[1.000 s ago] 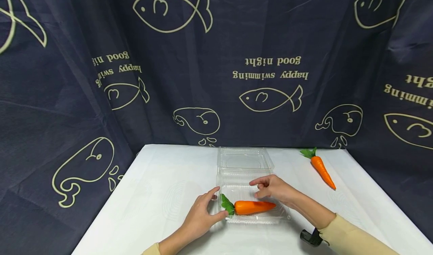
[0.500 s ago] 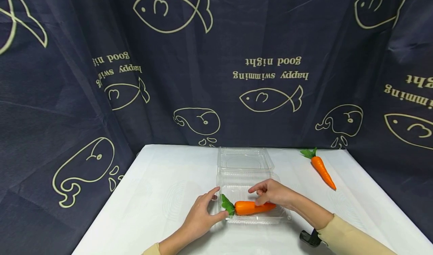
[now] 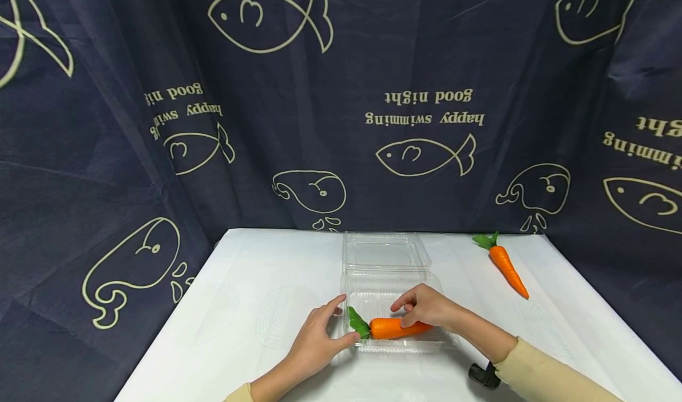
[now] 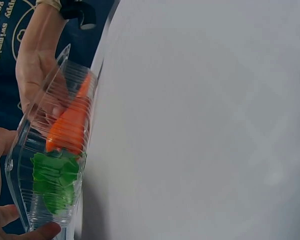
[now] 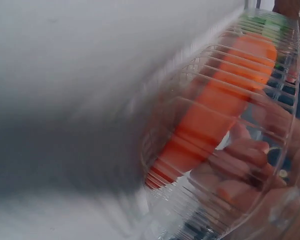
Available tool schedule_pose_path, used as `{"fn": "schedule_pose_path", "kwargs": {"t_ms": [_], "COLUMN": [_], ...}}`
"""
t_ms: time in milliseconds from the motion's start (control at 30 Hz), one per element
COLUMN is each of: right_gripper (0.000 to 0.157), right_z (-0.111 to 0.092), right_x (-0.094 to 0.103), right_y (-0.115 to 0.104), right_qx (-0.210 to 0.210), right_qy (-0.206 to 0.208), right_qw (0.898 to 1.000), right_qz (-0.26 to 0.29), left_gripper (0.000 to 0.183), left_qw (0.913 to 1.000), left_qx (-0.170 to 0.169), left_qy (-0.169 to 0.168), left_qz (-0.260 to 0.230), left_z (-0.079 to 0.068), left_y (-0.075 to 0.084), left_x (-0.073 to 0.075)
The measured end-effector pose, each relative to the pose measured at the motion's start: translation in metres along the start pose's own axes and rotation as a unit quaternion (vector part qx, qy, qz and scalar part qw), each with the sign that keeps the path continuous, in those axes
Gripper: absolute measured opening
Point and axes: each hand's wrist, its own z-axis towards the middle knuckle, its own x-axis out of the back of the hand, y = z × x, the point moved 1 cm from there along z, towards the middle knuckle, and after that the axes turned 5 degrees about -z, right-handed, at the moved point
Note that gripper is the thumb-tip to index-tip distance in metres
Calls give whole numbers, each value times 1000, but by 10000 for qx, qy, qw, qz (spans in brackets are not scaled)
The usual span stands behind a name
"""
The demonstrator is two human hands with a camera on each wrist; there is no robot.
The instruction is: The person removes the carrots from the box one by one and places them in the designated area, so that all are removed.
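Note:
An orange carrot with green leaves (image 3: 386, 328) lies crosswise in the base of a clear hinged plastic box (image 3: 367, 298), leaves to the left. My left hand (image 3: 315, 338) rests at the box's left end, fingers spread along the wall and thumb at the front corner. Over the carrot's narrow half is my right hand (image 3: 430, 308), thumb on the carrot and fingers bent behind it. In the right wrist view the carrot (image 5: 205, 117) and curled right fingers (image 5: 240, 165) show through the ribbed wall. The left wrist view shows the leaves (image 4: 55, 177) near the left fingertips.
The box's lid (image 3: 386, 251) lies folded back behind its base. A second carrot (image 3: 507, 269) is at the right rear of the white table (image 3: 266, 289). Dark curtain (image 3: 298, 106) with fish drawings hangs around the back and sides. A black device (image 3: 483, 376) is at my right wrist.
My right hand has come down from above the carrot onto its narrow half. The left hand and the box have stayed in place.

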Motion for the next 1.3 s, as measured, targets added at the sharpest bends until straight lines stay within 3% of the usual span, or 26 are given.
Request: {"fn": "schedule_pose_path", "kwargs": {"t_ms": [467, 867, 1100, 1300], "right_gripper": [19, 17, 12, 20], "right_z": [-1, 1, -3, -3], "right_x": [-9, -14, -9, -8], "right_y": [0, 0, -2, 0], "right_qx": [-139, -216, -109, -119], "right_qy": [393, 638, 272, 117], "right_qw": [9966, 9923, 9973, 9991], "right_qz": [-714, -1041, -673, -377], "left_gripper": [80, 79, 80, 80], "left_qw": [9998, 9999, 9998, 9999], "left_qx": [-148, -105, -140, -93], "left_qy": [52, 9, 24, 23], "left_qz": [77, 23, 116, 85], "left_z": [-1, 0, 0, 0], "left_y": [1, 2, 3, 4], "left_x": [-1, -2, -1, -1]}}
